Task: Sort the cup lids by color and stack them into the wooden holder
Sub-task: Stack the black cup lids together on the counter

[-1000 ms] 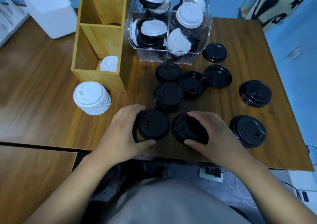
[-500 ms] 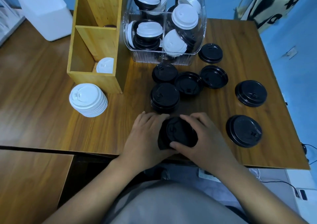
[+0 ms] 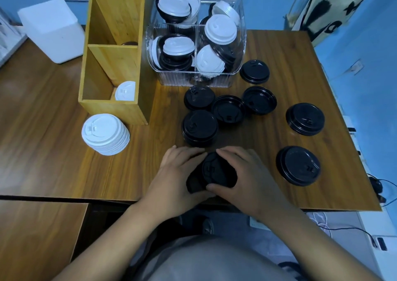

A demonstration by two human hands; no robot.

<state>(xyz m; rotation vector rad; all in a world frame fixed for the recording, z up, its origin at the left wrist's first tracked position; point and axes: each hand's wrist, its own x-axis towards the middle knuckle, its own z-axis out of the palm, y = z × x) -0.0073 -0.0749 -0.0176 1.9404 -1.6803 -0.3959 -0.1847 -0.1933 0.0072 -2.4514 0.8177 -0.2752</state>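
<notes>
Near the table's front edge both my hands hold one stack of black lids [image 3: 214, 172]. My left hand [image 3: 174, 179] curls round its left side and my right hand [image 3: 249, 177] grips its right side, thumb at the front. Several more black lids lie behind and to the right, among them a stack [image 3: 199, 128] and a single lid [image 3: 298, 165]. A stack of white lids [image 3: 105, 134] stands left of them. The wooden holder [image 3: 116, 50] rises at the back left, with a white lid [image 3: 125, 91] in its front compartment.
A clear plastic bin [image 3: 214, 78] of mixed black and white lids stands behind the loose lids. A white box [image 3: 51, 29] sits at the far left back. The table's front edge [image 3: 107, 198] runs just under my wrists.
My hands each held a separate black lid stack a second ago. They came together, merging the two into one stack held between both hands.
</notes>
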